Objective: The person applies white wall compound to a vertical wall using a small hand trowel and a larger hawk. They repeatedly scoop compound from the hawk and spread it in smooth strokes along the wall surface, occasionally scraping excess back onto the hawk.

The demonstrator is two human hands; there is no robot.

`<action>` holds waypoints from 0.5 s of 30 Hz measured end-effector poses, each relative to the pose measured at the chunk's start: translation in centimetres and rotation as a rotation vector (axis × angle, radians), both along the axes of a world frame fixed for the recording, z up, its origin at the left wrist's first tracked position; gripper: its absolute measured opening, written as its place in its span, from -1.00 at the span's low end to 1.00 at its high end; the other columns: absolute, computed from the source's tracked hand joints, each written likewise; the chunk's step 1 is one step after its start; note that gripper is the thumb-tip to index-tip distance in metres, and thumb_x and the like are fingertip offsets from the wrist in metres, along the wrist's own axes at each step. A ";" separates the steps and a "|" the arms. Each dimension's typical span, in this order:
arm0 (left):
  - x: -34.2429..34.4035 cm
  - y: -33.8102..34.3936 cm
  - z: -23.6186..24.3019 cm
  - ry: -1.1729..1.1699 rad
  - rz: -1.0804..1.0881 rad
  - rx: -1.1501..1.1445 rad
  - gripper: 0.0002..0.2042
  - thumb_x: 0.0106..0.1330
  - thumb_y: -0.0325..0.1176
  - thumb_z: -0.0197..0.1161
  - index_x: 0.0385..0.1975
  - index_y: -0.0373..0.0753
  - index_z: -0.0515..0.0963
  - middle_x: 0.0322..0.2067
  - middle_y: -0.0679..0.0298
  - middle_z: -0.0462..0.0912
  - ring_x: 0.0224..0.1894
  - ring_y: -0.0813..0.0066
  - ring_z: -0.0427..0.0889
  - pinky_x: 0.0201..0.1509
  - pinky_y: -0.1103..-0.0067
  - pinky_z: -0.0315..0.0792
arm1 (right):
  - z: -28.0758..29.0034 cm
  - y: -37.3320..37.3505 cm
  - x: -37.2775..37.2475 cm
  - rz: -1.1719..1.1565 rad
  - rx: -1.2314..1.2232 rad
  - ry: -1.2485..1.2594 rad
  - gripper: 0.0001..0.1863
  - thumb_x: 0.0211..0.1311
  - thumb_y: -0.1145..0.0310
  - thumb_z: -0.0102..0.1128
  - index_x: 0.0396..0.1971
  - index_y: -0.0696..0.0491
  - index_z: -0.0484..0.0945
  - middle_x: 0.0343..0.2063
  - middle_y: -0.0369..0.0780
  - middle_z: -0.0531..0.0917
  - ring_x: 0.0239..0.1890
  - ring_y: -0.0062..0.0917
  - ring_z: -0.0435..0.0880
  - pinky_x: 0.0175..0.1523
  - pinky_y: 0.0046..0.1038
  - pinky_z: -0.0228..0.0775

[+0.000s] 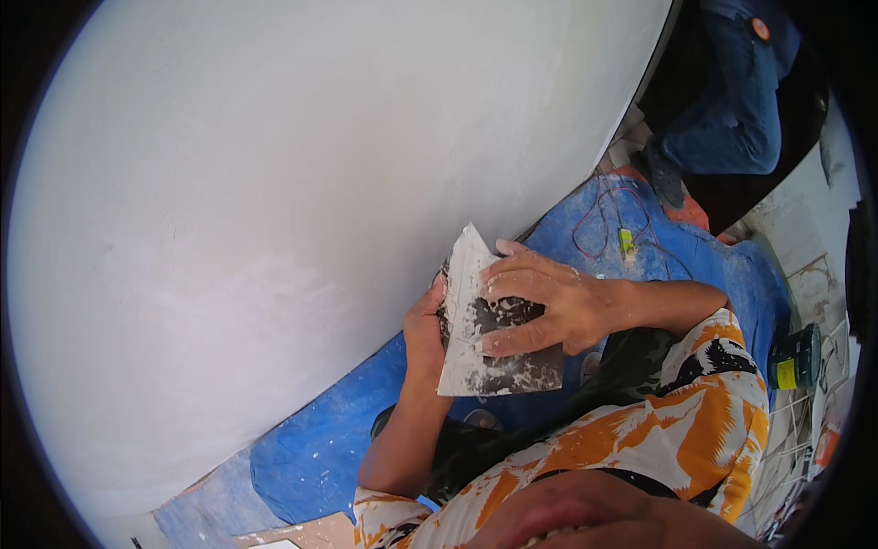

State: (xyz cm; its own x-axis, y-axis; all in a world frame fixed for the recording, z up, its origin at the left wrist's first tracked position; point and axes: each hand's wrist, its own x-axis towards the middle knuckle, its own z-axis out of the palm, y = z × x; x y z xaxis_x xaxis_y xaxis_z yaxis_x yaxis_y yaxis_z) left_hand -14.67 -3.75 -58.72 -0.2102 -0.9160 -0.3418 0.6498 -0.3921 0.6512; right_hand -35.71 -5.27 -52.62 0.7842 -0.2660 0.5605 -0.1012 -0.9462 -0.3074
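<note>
Both my hands are on a flat, dark plastering trowel [526,368] thickly smeared with white plaster, held in front of my body close to the white wall [274,165]. My left hand [425,334] is closed around its left side, with the thumb up and the other fingers hidden behind it. From the right, my right hand [558,302] grips across its face, the fingers spread and the thumb lower down. Plaster coats the trowel's left edge and speckles my right fingers. Any handle is hidden.
Blue sheeting [329,448] covers the floor along the wall. Thin cables and a yellow-green item [626,242] lie on it. Another person's jeans-clad leg [732,119] is at the upper right. A dark green bucket [796,357] stands at the right.
</note>
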 end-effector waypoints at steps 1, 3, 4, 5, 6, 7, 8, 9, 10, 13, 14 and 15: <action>0.6 0.3 0.4 0.155 0.048 0.039 -0.62 0.50 -0.25 -0.07 0.13 -0.38 0.43 0.04 0.08 0.59 0.05 0.21 0.60 0.18 0.33 0.48 | -0.2 0.0 -0.1 -0.037 -0.092 0.107 -0.29 -0.08 0.61 0.36 0.17 -0.18 0.53 0.06 -0.01 0.45 0.16 -0.01 0.45 0.33 -0.04 0.23; 1.2 0.6 0.7 0.251 0.143 0.067 -0.63 0.50 -0.25 -0.06 0.12 -0.38 0.45 0.03 0.08 0.59 0.05 0.23 0.61 0.17 0.34 0.49 | -0.8 -0.5 -0.9 -0.157 -0.025 0.087 -0.26 -0.12 0.65 0.28 0.17 -0.22 0.53 0.05 -0.04 0.44 0.12 -0.05 0.46 0.23 -0.09 0.34; 1.5 0.8 0.8 0.184 0.188 0.079 -0.63 0.50 -0.25 -0.06 0.11 -0.37 0.45 0.03 0.08 0.59 0.05 0.23 0.61 0.16 0.34 0.50 | -1.2 -0.9 -1.4 -0.204 -0.017 0.121 -0.24 -0.14 0.67 0.24 0.17 -0.24 0.54 0.05 -0.06 0.44 0.10 -0.07 0.47 0.17 -0.12 0.39; 1.8 0.9 1.2 0.173 0.210 0.119 -0.64 0.50 -0.25 -0.05 0.11 -0.37 0.46 0.03 0.08 0.60 0.04 0.24 0.62 0.15 0.35 0.51 | -1.5 -1.2 -2.0 -0.262 0.036 0.092 -0.22 -0.13 0.73 0.19 0.18 -0.22 0.53 0.04 -0.06 0.45 0.06 -0.07 0.48 0.14 -0.14 0.41; 1.9 1.2 1.5 0.136 0.259 0.086 -0.65 0.49 -0.26 -0.03 0.10 -0.37 0.46 0.01 0.07 0.61 0.01 0.24 0.63 0.12 0.37 0.53 | -2.0 -1.5 -2.6 -0.310 0.066 0.080 -0.25 -0.08 0.73 0.17 0.18 -0.21 0.52 0.03 -0.06 0.45 0.06 -0.09 0.49 0.14 -0.16 0.40; 1.9 1.5 1.8 0.149 0.288 0.080 -0.66 0.48 -0.27 -0.01 0.09 -0.36 0.46 -0.02 0.07 0.62 -0.03 0.24 0.65 0.09 0.38 0.55 | -2.4 -1.6 -3.1 -0.360 0.090 0.095 -0.28 -0.03 0.73 0.15 0.19 -0.19 0.52 0.03 -0.06 0.45 0.06 -0.12 0.49 0.15 -0.17 0.40; 1.8 1.9 2.2 0.164 0.318 0.066 -0.67 0.48 -0.28 0.02 0.09 -0.35 0.47 -0.04 0.06 0.63 -0.07 0.25 0.67 0.06 0.40 0.56 | -2.7 -1.6 -3.5 -0.413 0.091 0.052 -0.31 0.02 0.73 0.13 0.19 -0.18 0.52 0.03 -0.06 0.45 0.06 -0.14 0.49 0.15 -0.19 0.40; 1.2 2.1 2.3 0.306 0.375 -0.143 -0.71 0.50 -0.28 0.00 0.00 -0.35 0.49 -0.08 0.06 0.64 -0.07 0.27 0.66 0.08 0.40 0.54 | -3.0 -1.1 -3.7 -0.351 0.439 -0.069 -0.55 0.30 0.56 0.04 0.19 -0.03 0.48 0.01 -0.08 0.53 0.02 -0.20 0.58 0.07 -0.16 0.48; 0.4 2.4 2.4 0.157 0.507 -0.266 -0.71 0.50 -0.28 0.00 0.00 -0.36 0.49 -0.08 0.06 0.64 -0.07 0.27 0.67 0.07 0.39 0.54 | -3.1 -0.8 -3.9 -0.253 0.888 -0.307 -0.60 0.36 0.48 0.00 0.18 0.02 0.46 0.00 -0.09 0.56 -0.01 -0.21 0.61 0.03 -0.15 0.51; -2.7 3.3 2.0 -0.286 0.661 -0.939 -0.71 0.48 -0.32 0.01 0.02 -0.37 0.50 -0.06 0.04 0.64 -0.05 0.24 0.66 0.09 0.37 0.52 | -3.1 0.7 -3.4 0.059 1.984 -0.834 -0.58 0.46 0.20 -0.04 0.12 0.19 0.41 -0.06 -0.13 0.66 -0.13 -0.24 0.72 -0.15 -0.16 0.66; -3.5 3.7 1.9 -0.578 0.662 -1.123 -0.71 0.45 -0.36 0.03 0.05 -0.37 0.51 -0.04 0.03 0.64 -0.03 0.21 0.65 0.11 0.35 0.51 | -2.9 1.2 -3.3 0.026 1.985 -0.920 -0.59 0.46 0.21 -0.03 0.12 0.19 0.41 -0.05 -0.11 0.65 -0.10 -0.26 0.71 -0.15 -0.22 0.66; -3.9 3.7 1.7 -0.920 0.607 -1.314 -0.71 0.36 -0.47 0.11 0.05 -0.35 0.53 -0.05 0.04 0.65 -0.04 0.15 0.65 0.11 0.36 0.52 | -2.8 1.1 -3.5 0.108 2.051 -0.916 -0.60 0.45 0.22 -0.02 0.11 0.19 0.41 -0.04 -0.08 0.64 -0.07 -0.28 0.70 -0.14 -0.28 0.66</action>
State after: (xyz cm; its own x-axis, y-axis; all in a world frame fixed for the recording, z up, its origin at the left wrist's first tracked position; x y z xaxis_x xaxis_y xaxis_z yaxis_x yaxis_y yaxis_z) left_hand -18.54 -0.01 -57.02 0.0670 -0.5268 0.8473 -0.2522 0.8127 0.5252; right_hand -39.16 -4.13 -55.43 0.6024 -0.7657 -0.2256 0.6092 0.6236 -0.4898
